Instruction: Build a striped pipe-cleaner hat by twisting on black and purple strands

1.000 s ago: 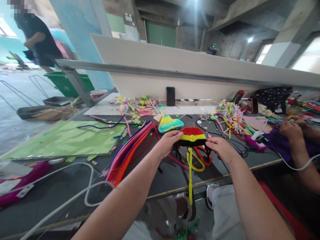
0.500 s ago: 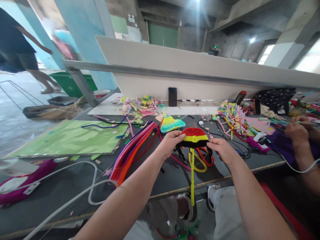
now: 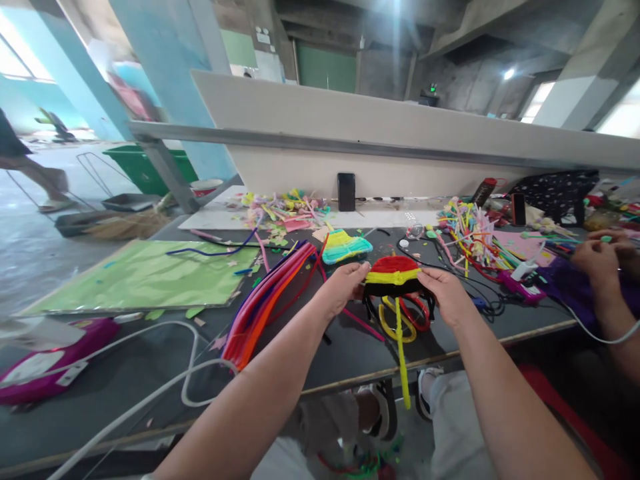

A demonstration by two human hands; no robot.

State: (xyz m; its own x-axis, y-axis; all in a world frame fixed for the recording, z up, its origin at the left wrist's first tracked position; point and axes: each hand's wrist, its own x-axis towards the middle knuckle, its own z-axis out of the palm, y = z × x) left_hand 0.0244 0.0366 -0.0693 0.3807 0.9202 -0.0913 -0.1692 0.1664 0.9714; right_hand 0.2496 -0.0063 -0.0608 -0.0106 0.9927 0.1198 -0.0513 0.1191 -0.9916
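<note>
Between my two hands, above the table's front edge, is a fuzzy pipe-cleaner piece (image 3: 394, 265), red and domed on top with a yellow band and a black lower strip. My left hand (image 3: 351, 283) pinches its left end. Its right end is gripped by the thumb and fingers of my right hand (image 3: 444, 288). A yellow pipe cleaner (image 3: 401, 360) dangles from its middle. Behind the piece lie a yellow loop (image 3: 385, 320) and a red loop (image 3: 424, 313), partly hidden. A yellow and turquoise pipe-cleaner piece (image 3: 347, 247) lies just beyond my left hand.
Long pipe cleaners (image 3: 267, 300) lie bundled to the left, near a green sheet (image 3: 145, 273) and a magenta device (image 3: 65, 360) with a white cable. A phone (image 3: 346, 192) leans on the back panel. Another person's hands (image 3: 603, 257) work at the right.
The held piece and both hands have shifted slightly right, and its black strip now tilts away under the yellow band. A person at the far left has walked mostly out of view.
</note>
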